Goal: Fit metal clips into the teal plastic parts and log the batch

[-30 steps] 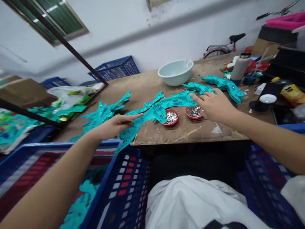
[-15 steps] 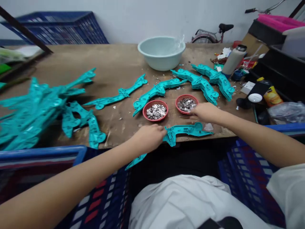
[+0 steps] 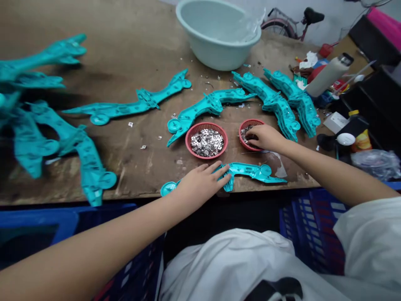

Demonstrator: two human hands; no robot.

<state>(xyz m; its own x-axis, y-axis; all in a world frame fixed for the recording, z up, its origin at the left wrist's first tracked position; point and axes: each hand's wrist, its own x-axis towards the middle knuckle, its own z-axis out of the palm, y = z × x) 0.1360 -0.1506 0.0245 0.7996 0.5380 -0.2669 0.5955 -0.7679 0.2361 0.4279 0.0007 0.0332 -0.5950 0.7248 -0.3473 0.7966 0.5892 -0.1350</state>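
Note:
My left hand (image 3: 200, 182) lies with spread fingers over a teal moulded plastic part (image 3: 253, 170) at the table's front edge, and the part's round end (image 3: 167, 188) sticks out past the palm. My right hand (image 3: 265, 138) has its fingertips inside a small red basket (image 3: 249, 123) of metal bits. A larger red basket (image 3: 196, 142) full of small silver metal pieces sits just left of it. Several similar teal parts (image 3: 213, 104) lie around both baskets on the worn wooden table (image 3: 134, 154), with a blurred heap (image 3: 37, 125) at the left.
A pale green plastic basin (image 3: 216, 37) stands at the table's back. A white flask (image 3: 328, 75), small items and a plastic bag crowd the right end. Blue crates (image 3: 313, 225) stand below the front edge, and a bicycle stands behind the table.
The view has tilted down and levelled. The teal part now lies at the front edge under my left hand. My right hand has moved from that part into the smaller red basket.

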